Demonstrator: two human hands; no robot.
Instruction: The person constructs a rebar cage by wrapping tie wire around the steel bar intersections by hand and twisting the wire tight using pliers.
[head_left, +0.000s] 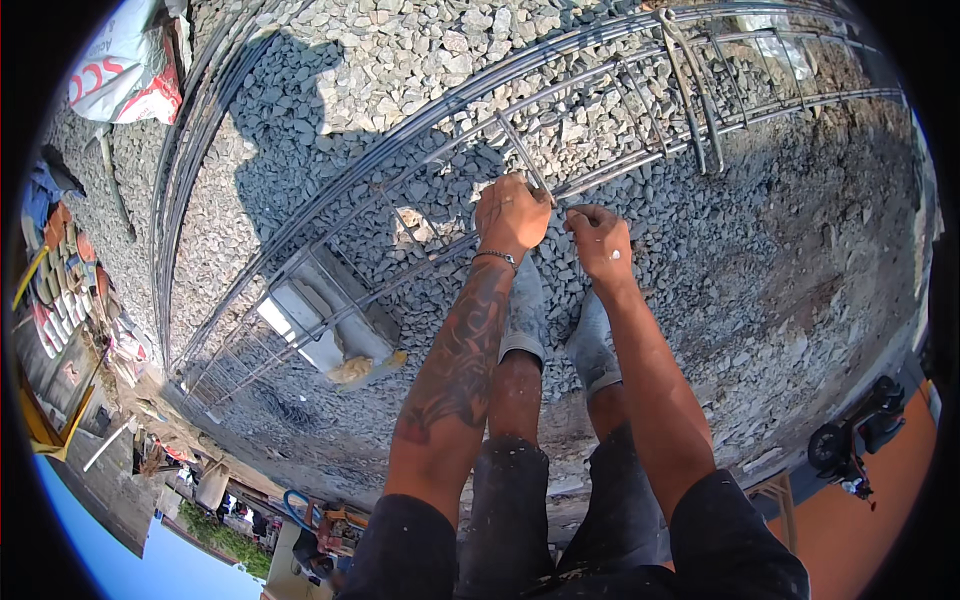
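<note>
A long steel rebar cage with square stirrups runs diagonally before me, above the gravel. My left hand is closed around the cage, where a stirrup meets the nearer long bars. Just to its right is my right hand, with thumb and fingers curled together close to that same corner. Whether a thin wire sits between those fingertips is too small to tell. Farther right, a pair of long-handled pincers lies across the cage, handles towards me.
Loose rebar curves along the left, near a hammer and a printed sack. A pale block sits under the cage. Grey gravel spreads around. A motorcycle stands right; a person is at the lower left.
</note>
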